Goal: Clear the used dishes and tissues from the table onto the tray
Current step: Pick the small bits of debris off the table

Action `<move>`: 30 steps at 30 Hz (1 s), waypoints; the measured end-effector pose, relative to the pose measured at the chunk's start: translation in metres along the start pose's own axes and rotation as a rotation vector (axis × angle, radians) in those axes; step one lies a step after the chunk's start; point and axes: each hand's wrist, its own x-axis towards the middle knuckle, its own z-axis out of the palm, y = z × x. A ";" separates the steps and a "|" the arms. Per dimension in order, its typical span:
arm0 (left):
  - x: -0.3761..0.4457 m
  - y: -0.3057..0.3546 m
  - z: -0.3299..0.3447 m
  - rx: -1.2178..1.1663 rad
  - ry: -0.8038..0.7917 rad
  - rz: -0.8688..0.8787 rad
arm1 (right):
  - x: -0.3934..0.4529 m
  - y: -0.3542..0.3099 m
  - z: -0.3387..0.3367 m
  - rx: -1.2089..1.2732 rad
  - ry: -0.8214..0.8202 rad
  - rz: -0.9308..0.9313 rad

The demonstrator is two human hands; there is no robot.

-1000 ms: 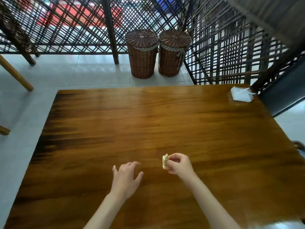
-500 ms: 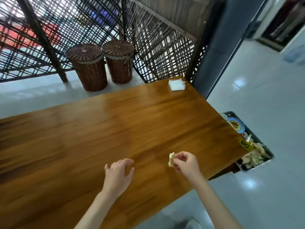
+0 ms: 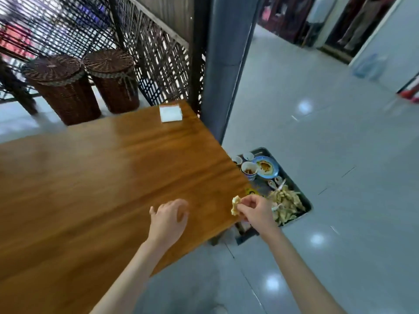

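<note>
Just past the table (image 3: 113, 177) edge, the right hand (image 3: 256, 210) pinches 1 crumpled tissue (image 3: 235, 206) — tray (image 3: 305, 201) waits beyond it; left hand (image 3: 169, 219) hangs relaxed, holding nothing.

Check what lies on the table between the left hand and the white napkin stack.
Nothing: in the head view only bare tabletop runs from the left hand to the napkin stack.
</note>
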 end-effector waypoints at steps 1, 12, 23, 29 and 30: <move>0.005 0.015 0.011 -0.010 -0.006 0.002 | 0.008 0.005 -0.015 -0.007 0.000 -0.001; 0.060 0.125 0.103 0.022 -0.061 0.002 | 0.089 0.060 -0.118 0.006 -0.045 0.038; 0.173 0.201 0.177 -0.028 -0.040 -0.057 | 0.214 0.075 -0.207 -0.129 0.020 0.088; 0.225 0.235 0.203 0.056 -0.029 -0.020 | 0.275 0.079 -0.238 -0.172 -0.005 0.103; 0.231 0.239 0.206 0.067 -0.024 -0.020 | 0.282 0.080 -0.241 -0.170 -0.017 0.110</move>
